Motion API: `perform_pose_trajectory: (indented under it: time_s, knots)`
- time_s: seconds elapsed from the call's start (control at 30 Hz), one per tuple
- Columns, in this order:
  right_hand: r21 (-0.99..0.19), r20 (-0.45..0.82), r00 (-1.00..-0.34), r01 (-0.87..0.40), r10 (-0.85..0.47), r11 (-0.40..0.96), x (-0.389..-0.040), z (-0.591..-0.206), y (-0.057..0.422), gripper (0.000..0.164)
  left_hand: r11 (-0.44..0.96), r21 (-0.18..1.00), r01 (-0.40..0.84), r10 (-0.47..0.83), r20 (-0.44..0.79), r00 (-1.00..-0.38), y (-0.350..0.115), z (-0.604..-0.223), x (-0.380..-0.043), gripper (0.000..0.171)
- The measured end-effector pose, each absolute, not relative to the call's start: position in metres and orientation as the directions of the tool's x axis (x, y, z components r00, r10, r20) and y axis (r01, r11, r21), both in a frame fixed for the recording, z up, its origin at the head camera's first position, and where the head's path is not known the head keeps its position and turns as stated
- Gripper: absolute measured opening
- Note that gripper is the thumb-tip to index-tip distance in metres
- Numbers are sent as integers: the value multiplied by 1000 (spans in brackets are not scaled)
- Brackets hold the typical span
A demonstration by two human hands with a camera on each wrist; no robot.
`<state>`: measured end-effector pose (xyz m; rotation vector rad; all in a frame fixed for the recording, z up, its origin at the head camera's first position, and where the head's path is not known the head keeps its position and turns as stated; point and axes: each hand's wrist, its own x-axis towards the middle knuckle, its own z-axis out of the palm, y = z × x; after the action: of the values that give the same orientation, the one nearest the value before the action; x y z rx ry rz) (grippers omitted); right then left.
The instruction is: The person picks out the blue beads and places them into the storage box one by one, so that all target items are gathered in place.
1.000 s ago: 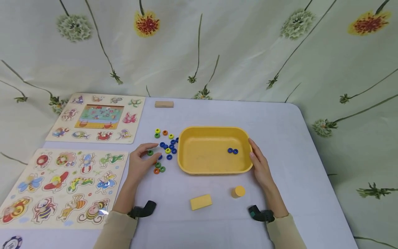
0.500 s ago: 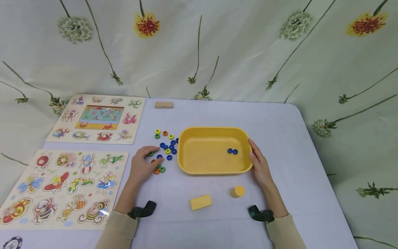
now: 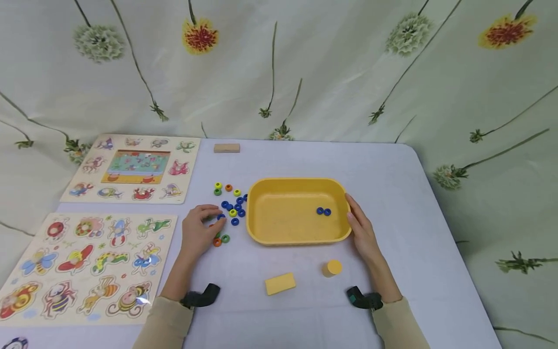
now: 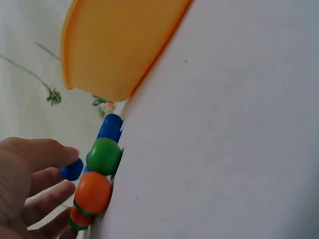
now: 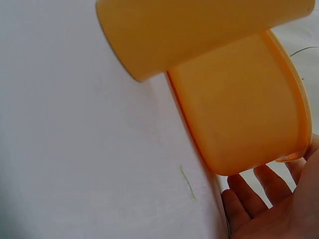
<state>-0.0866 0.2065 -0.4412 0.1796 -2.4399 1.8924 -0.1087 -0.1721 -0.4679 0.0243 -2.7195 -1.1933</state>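
1. Nearest you: beige sleeves (image 3: 167, 322), a black wrist camera (image 3: 202, 295) at each cuff. A round patterned disc (image 3: 16, 343) is cut off at the bottom left corner.
2. Ahead of the sleeves, between your forearms: a yellow rectangular block (image 3: 280, 283) and, to its right, a yellow cylinder (image 3: 333, 268).
3. Left of your left forearm: an insect puzzle board (image 3: 87, 269), flat on the white table (image 3: 392, 194).
4. Your left hand (image 3: 199, 232) pinches a blue bead (image 4: 72, 169) between thumb and fingers, the gap only about one bead wide. In the left wrist view the bead looks raised off the table.
5. Your right hand (image 3: 363, 235) rests against the right end of the yellow tray (image 3: 298, 242), fingers extended and loosely spread along its outside; whether the thumb grips the rim, you cannot tell.
6. Just beside your left fingertips: loose beads (image 3: 241, 213) in blue, green, orange and yellow, scattered up to the tray's left side.
7. The tray sits right of that scatter; inside, toward its right end, two blue beads (image 3: 320, 211) lie side by side.
8. Farther back: a sea-animal puzzle board (image 3: 135, 167) at left, and a small wooden bar (image 3: 226, 148) near the table's far edge.
9. Behind everything: flower-printed cloth (image 3: 331, 72).
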Motion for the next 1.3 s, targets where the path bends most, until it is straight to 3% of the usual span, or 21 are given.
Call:
perform_pose_trajectory:
  time_s: [0.13,0.23,0.37,0.63,1.03,1.2,1.3]
  knots:
    - [-959,115,-991,-129,-70,252,-88,-440,206,43,655,721,226,-49,339,-939,-149,-438,-112,21]
    - [-958,123,-990,-136,-68,254,-89,-440,205,43,535,762,365,49,404,-914,-119,-414,-121,21]
    - [-959,118,-990,-133,-73,252,-91,-441,204,43,386,852,354,205,294,-933,-72,-399,-135,23]
    - [-966,89,-993,-104,-75,238,-93,-444,201,43,412,894,178,361,19,-932,-13,-426,-165,16]
    - [-959,106,-991,-122,-75,257,-89,-442,206,43,509,825,244,492,-47,-869,16,-459,-183,15]
    - [-963,85,-995,-97,-60,252,-88,-442,206,43,550,786,283,513,-50,-857,18,-456,-178,21]
    - [-963,81,-995,-93,-57,252,-87,-442,206,43,591,717,370,529,2,-848,14,-444,-167,24]
